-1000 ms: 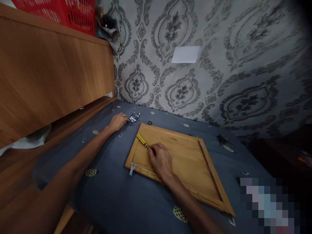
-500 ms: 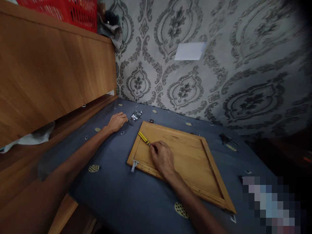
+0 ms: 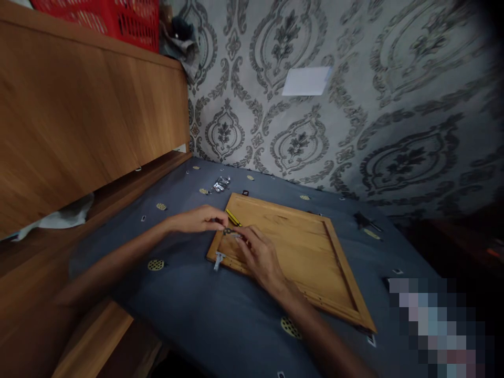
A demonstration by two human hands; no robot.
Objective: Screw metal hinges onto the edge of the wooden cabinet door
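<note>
A wooden cabinet door (image 3: 299,252) lies flat on a blue patterned bedsheet (image 3: 220,320). My left hand (image 3: 199,219) is pinched on a small metal part (image 3: 227,231) over the door's near left corner. My right hand (image 3: 258,256) rests on the door and its fingers meet that same part. A yellow screwdriver (image 3: 233,217) lies on the door just behind both hands. A metal hinge piece (image 3: 218,260) sticks out from the door's near left edge.
Loose metal hinges (image 3: 220,184) lie on the sheet beyond the door. A wooden cabinet (image 3: 79,115) stands at the left with a red crate (image 3: 118,21) on top. Patterned wallpaper (image 3: 354,105) backs the bed. A dark object (image 3: 364,221) lies at the right.
My left hand came back from the hinge pile with a small metal part to the door's corner. My right hand let go of the screwdriver and moved to meet it.
</note>
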